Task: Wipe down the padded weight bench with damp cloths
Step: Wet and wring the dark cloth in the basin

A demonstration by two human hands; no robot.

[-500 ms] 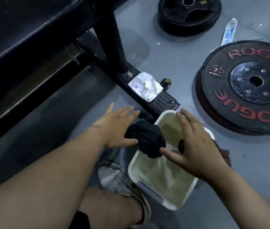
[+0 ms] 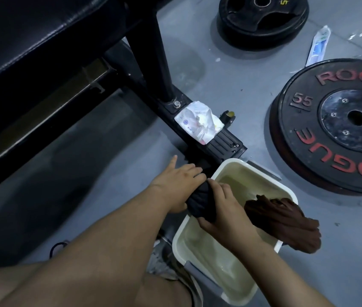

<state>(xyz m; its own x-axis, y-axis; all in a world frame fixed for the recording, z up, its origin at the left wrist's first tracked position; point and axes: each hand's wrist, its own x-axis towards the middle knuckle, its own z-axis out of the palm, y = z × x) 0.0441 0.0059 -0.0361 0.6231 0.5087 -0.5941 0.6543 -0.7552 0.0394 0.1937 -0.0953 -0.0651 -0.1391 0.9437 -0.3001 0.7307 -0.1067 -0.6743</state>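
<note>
The black padded weight bench (image 2: 31, 32) fills the upper left, its steel post and foot running down toward a white basin (image 2: 224, 167) of murky water on the floor. Over the basin's left rim, my left hand (image 2: 176, 185) and my right hand (image 2: 222, 207) both grip a bunched black cloth (image 2: 201, 204) between them. A brown cloth (image 2: 286, 222) hangs over the basin's right rim, partly in the water.
A crumpled white wrapper (image 2: 200, 121) lies on the bench foot. A large black Rogue 55 plate (image 2: 339, 127) lies at the right, a smaller black plate (image 2: 262, 18) at the top. A white tube (image 2: 318, 45) lies between them. My shoe (image 2: 166, 267) is beside the basin.
Both hands have closed on the black cloth; before, they were spread open beside it. The brown cloth is now plainly visible over the basin's right rim.
</note>
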